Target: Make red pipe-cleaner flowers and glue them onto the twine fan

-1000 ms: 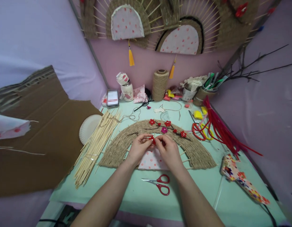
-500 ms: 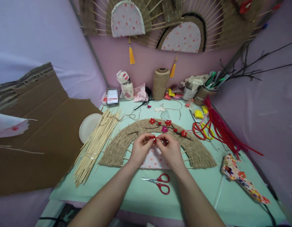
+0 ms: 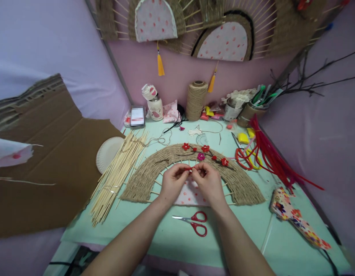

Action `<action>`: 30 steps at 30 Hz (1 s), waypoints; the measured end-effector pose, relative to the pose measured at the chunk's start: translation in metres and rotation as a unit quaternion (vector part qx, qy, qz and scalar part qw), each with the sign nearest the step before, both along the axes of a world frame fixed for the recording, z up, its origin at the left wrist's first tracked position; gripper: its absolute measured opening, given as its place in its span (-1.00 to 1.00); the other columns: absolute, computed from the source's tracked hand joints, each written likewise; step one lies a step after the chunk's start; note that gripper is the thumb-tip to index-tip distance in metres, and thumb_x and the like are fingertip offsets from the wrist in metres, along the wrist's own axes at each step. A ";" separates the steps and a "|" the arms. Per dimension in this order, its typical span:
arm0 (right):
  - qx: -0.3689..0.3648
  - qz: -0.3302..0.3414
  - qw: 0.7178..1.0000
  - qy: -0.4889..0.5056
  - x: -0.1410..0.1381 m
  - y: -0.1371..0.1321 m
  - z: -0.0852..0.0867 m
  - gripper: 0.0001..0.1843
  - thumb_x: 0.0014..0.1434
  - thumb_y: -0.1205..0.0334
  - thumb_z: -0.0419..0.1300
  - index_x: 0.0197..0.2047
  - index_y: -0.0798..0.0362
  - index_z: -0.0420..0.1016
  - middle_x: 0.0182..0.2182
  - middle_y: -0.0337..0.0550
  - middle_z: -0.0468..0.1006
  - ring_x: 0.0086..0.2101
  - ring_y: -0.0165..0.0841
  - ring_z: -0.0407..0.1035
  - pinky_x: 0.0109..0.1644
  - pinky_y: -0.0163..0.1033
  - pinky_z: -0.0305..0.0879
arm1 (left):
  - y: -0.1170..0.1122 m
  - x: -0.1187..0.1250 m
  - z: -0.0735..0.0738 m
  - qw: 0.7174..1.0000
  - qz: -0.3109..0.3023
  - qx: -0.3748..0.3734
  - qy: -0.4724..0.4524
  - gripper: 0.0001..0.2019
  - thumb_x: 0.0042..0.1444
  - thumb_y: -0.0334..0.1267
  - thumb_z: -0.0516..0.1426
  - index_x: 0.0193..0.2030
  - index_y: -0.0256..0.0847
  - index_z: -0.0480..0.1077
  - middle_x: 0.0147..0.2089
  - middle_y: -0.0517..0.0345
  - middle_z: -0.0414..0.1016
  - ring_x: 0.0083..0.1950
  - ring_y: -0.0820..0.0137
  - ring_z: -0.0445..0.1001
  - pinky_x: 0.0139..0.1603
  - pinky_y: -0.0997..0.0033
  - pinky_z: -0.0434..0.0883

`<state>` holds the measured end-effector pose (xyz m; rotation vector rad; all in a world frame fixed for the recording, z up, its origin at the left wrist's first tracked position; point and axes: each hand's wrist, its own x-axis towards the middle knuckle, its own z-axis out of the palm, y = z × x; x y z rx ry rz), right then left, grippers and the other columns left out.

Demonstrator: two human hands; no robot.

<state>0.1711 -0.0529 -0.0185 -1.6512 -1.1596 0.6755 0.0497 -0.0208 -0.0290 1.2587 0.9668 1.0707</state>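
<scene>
Between the fingertips of my left hand (image 3: 175,183) and my right hand (image 3: 207,182) is a small red flower (image 3: 190,170), pinched from both sides and mostly covered by the fingers. Both hands hover over a fan-shaped piece woven from twine (image 3: 145,180) on thin sticks, with a dotted pink-and-white cloth (image 3: 188,195) at its centre. Along its upper right, red flowers (image 3: 205,148) and a magenta flower (image 3: 200,156) sit on a dark twig. Just below the cloth lie red-handled scissors (image 3: 194,222), slightly spread.
Left are a bundle of bamboo sticks (image 3: 116,180), a paper plate (image 3: 108,155) and cardboard (image 3: 51,172). Right are a flower-patterned glue gun (image 3: 298,218), red pipe cleaners (image 3: 269,153) and larger scissors (image 3: 243,158). A twine spool (image 3: 196,101) stands behind; finished fans (image 3: 223,42) hang above.
The hands stay together on the small red flower, with only a slight shift of the fingers. The whole view has moved a little; nothing else on the table differs.
</scene>
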 end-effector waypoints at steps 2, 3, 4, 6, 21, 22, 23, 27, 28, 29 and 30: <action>-0.006 -0.006 1.000 0.004 -0.001 -0.001 0.001 -0.87 0.00 0.16 0.16 -0.49 0.03 0.41 -0.61 -0.25 0.42 -0.54 -0.36 0.26 -0.43 -0.28 0.15 | 0.000 0.000 -0.002 1.000 0.003 0.007 0.006 -0.88 -0.02 -0.41 0.19 -0.33 -0.18 0.53 -0.32 0.12 0.55 -0.24 0.38 0.48 -0.14 0.43 0.39; -0.010 -0.009 1.000 0.006 -0.001 -0.001 0.002 -0.87 0.00 0.17 0.16 -0.49 0.03 0.42 -0.61 -0.25 0.42 -0.55 -0.37 0.26 -0.43 -0.28 0.15 | 0.000 0.000 -0.002 1.000 0.004 0.009 0.007 -0.88 -0.02 -0.41 0.19 -0.33 -0.18 0.53 -0.32 0.12 0.55 -0.24 0.38 0.48 -0.14 0.43 0.39; -0.013 -0.012 1.000 0.008 -0.001 -0.001 0.003 -0.87 0.00 0.17 0.16 -0.50 0.03 0.42 -0.61 -0.25 0.42 -0.55 -0.37 0.26 -0.43 -0.28 0.16 | 0.000 0.000 -0.002 1.000 0.005 0.009 0.008 -0.88 -0.02 -0.41 0.19 -0.33 -0.18 0.53 -0.31 0.12 0.55 -0.24 0.38 0.48 -0.14 0.43 0.39; -0.019 -0.013 1.000 0.019 -0.001 -0.002 0.004 -0.88 -0.02 0.19 0.17 -0.51 0.04 0.42 -0.61 -0.26 0.42 -0.56 -0.38 0.25 -0.44 -0.29 0.15 | 0.000 0.000 -0.002 1.000 0.002 0.009 0.012 -0.88 -0.02 -0.41 0.18 -0.33 -0.18 0.53 -0.31 0.12 0.55 -0.23 0.38 0.48 -0.14 0.43 0.39; -0.032 0.036 0.979 0.196 0.011 0.004 -0.009 -0.74 0.04 0.04 0.22 -0.44 0.08 0.52 -0.47 -0.15 0.56 -0.41 -0.30 0.39 -0.28 -0.25 0.29 | 0.010 -0.002 -0.004 0.968 -0.031 -0.204 -0.141 -0.76 -0.04 -0.23 0.24 -0.23 -0.31 0.49 -0.37 0.06 0.58 -0.39 0.41 0.54 -0.29 0.42 0.50; -0.030 0.036 0.980 0.195 0.011 0.004 -0.010 -0.73 0.04 0.03 0.22 -0.44 0.08 0.52 -0.48 -0.16 0.55 -0.42 -0.32 0.39 -0.29 -0.26 0.28 | 0.010 -0.002 -0.005 0.968 -0.039 -0.206 -0.137 -0.74 -0.05 -0.24 0.25 -0.21 -0.32 0.50 -0.36 0.05 0.59 -0.38 0.41 0.55 -0.28 0.43 0.50; -0.029 0.036 0.980 0.193 0.011 0.004 -0.011 -0.73 0.05 0.03 0.21 -0.44 0.08 0.52 -0.49 -0.18 0.54 -0.43 -0.33 0.37 -0.31 -0.27 0.27 | 0.010 -0.002 -0.005 0.969 -0.047 -0.206 -0.130 -0.73 -0.07 -0.25 0.27 -0.20 -0.31 0.50 -0.36 0.05 0.59 -0.37 0.42 0.55 -0.27 0.44 0.50; -0.025 0.041 0.982 0.185 0.012 0.004 -0.011 -0.74 0.06 0.05 0.20 -0.45 0.08 0.50 -0.50 -0.19 0.52 -0.44 -0.35 0.35 -0.31 -0.27 0.26 | 0.011 -0.003 -0.008 0.975 -0.065 -0.190 -0.101 -0.69 -0.10 -0.25 0.30 -0.18 -0.29 0.52 -0.32 0.05 0.60 -0.33 0.42 0.55 -0.24 0.45 0.49; -0.025 0.043 0.982 0.182 0.012 0.004 -0.010 -0.75 0.06 0.06 0.20 -0.45 0.08 0.50 -0.50 -0.19 0.52 -0.43 -0.35 0.35 -0.30 -0.27 0.26 | 0.011 -0.003 -0.009 0.977 -0.062 -0.179 -0.093 -0.70 -0.11 -0.25 0.30 -0.18 -0.28 0.52 -0.31 0.05 0.60 -0.33 0.42 0.55 -0.24 0.44 0.49; -0.026 0.046 0.982 0.180 0.012 0.004 -0.010 -0.76 0.06 0.07 0.20 -0.45 0.09 0.51 -0.50 -0.18 0.52 -0.43 -0.34 0.36 -0.29 -0.27 0.26 | 0.011 -0.003 -0.010 0.981 -0.058 -0.167 -0.082 -0.71 -0.11 -0.26 0.30 -0.19 -0.27 0.52 -0.30 0.06 0.60 -0.32 0.41 0.55 -0.24 0.44 0.49; -0.026 0.048 0.982 0.178 0.012 0.004 -0.009 -0.76 0.06 0.08 0.20 -0.45 0.09 0.51 -0.50 -0.18 0.52 -0.42 -0.34 0.36 -0.29 -0.27 0.26 | 0.012 -0.003 -0.011 0.984 -0.054 -0.152 -0.072 -0.72 -0.11 -0.27 0.30 -0.21 -0.27 0.52 -0.29 0.07 0.60 -0.31 0.41 0.55 -0.24 0.43 0.49</action>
